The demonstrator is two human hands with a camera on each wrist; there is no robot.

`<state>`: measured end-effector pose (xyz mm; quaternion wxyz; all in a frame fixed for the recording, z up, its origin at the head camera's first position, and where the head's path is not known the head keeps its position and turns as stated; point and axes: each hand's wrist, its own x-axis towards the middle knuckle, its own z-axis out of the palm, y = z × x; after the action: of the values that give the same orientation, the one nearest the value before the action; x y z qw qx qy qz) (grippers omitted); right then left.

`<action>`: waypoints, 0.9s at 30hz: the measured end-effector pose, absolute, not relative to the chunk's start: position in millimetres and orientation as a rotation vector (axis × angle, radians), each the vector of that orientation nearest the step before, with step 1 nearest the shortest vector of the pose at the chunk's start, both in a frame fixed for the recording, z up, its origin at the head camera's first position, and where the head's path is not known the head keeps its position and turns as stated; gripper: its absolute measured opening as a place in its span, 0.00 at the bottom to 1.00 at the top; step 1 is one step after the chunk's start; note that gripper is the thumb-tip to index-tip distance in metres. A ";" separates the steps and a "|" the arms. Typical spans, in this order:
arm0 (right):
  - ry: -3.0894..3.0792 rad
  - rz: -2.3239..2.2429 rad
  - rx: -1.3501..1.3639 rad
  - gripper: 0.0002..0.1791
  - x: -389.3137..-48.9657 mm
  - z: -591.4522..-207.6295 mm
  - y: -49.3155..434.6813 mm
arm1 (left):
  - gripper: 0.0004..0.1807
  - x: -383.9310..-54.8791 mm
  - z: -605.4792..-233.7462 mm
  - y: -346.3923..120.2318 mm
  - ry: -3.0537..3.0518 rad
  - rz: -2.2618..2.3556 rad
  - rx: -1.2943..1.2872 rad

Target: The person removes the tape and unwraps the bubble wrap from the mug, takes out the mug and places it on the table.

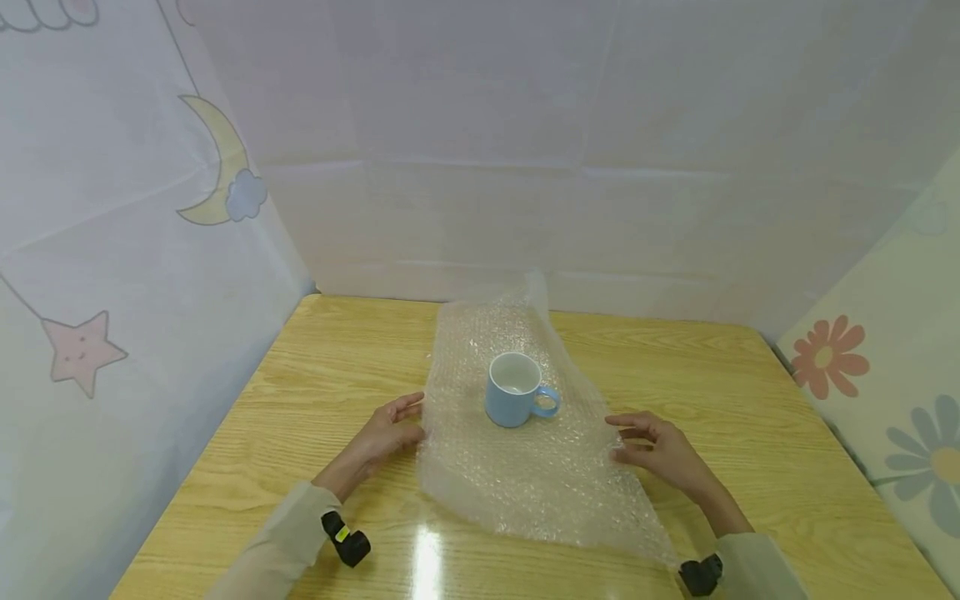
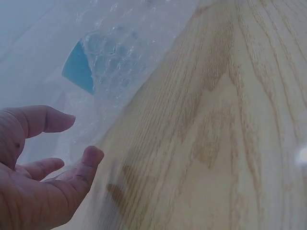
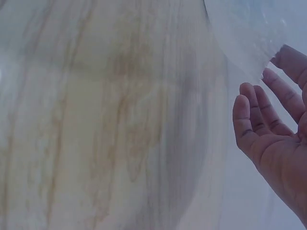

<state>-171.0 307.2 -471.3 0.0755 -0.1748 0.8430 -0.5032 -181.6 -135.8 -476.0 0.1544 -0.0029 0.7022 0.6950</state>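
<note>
A light blue mug [image 1: 504, 407] with a white inside stands upright on a sheet of clear bubble wrap [image 1: 517, 483], its handle pointing right. At the sheet's left edge is my left hand [image 1: 384, 435], fingers loosely bent and thumb apart from them. The left wrist view shows nothing between that thumb and the fingers; part of the mug [image 2: 78, 68] appears past the raised edge of the wrap. My right hand [image 1: 663, 450] is by the sheet's right edge. In the right wrist view, fingertips meet a corner of the wrap [image 3: 244, 43] without curling round it.
The sheet lies on a wood-grain table [image 1: 337, 358], its far end rising against the pale back cloth [image 1: 480, 225]. Printed cloths stand at the left and right sides. Small black wrist cameras are strapped to both sleeves.
</note>
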 end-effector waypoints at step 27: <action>2.680 -1.602 -0.619 0.22 -187.0 -424.4 276.6 | 0.36 -179.1 -447.3 -105.0 2.747 1.369 0.440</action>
<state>-187.0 276.6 -424.4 -0.0208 -0.1944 0.8418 -0.5031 -179.1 -105.0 -447.3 0.0202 0.1420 0.8857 0.4415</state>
